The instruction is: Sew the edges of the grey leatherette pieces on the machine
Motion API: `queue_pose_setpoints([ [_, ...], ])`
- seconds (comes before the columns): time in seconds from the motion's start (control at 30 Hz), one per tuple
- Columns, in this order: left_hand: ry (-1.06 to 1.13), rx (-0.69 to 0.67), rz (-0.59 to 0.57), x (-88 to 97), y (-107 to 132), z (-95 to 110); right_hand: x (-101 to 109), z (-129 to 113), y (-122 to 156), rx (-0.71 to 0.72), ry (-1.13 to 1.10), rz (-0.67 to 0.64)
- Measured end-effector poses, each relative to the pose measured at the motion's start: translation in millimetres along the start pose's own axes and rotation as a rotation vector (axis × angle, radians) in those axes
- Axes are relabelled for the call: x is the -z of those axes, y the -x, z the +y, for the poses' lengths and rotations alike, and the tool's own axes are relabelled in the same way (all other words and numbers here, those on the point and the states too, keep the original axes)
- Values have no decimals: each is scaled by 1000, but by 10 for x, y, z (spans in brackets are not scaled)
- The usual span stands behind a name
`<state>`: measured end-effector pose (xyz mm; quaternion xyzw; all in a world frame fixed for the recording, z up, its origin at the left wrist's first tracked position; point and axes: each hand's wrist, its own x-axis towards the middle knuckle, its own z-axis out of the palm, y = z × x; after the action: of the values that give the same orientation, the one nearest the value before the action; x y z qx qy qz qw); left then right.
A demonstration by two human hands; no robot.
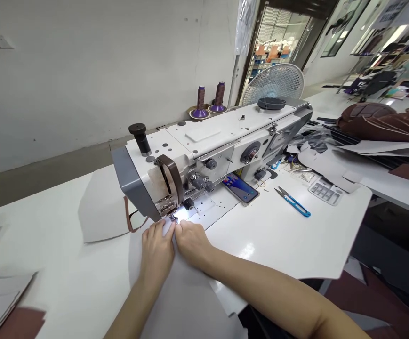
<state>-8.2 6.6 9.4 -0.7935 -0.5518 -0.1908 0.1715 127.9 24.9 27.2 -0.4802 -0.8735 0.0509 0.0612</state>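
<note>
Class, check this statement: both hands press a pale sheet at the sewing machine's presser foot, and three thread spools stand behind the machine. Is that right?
Not quite: only two thread spools stand behind the sewing machine, not three, as the head view shows. The left hand and right hand do press the pale sheet at the presser foot.
</note>
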Motion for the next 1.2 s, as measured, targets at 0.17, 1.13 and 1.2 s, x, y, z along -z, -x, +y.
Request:
queue_pose_setpoints([
  [0.17,-5,-6,1,-4,-4,0,-30,12,-4,17,8,10],
  [1.13,-90,-1,-71,91,-6,93,-2,3,-6,61,52,13],
  [1.2,-97,3,-77,89,-4,99,17,1,-8,48,41,3],
])
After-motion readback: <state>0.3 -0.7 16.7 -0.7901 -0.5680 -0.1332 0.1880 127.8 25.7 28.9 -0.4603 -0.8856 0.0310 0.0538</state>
